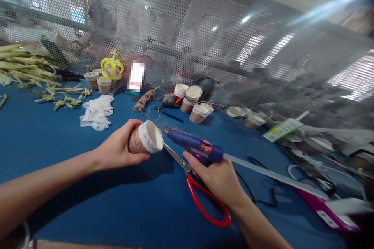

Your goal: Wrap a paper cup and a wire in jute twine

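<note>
Tilted in my left hand (pixel 121 146) is a small paper cup (pixel 146 138), wrapped in brown twine with a white lace band below its rim. Its opening faces right, toward the other hand. My right hand (pixel 219 175) grips a blue hot glue gun (pixel 194 146) with a small red light on its side. A long translucent glue stick (pixel 271 173) sticks out of the gun's back. The nozzle is close to the cup's rim; I cannot tell whether they touch. Scissors with red handles (pixel 209 206) lie on the table beneath the gun, partly hidden by my right hand.
On the blue table (pixel 117 210) stand several twine-wrapped cups (pixel 198 112) along a perforated metal screen (pixel 187 27). White lace (pixel 97 111), a twine bundle (pixel 144 100) and green stalks (pixel 26 62) lie at left and back. A purple power strip (pixel 327 210) and cables are at right.
</note>
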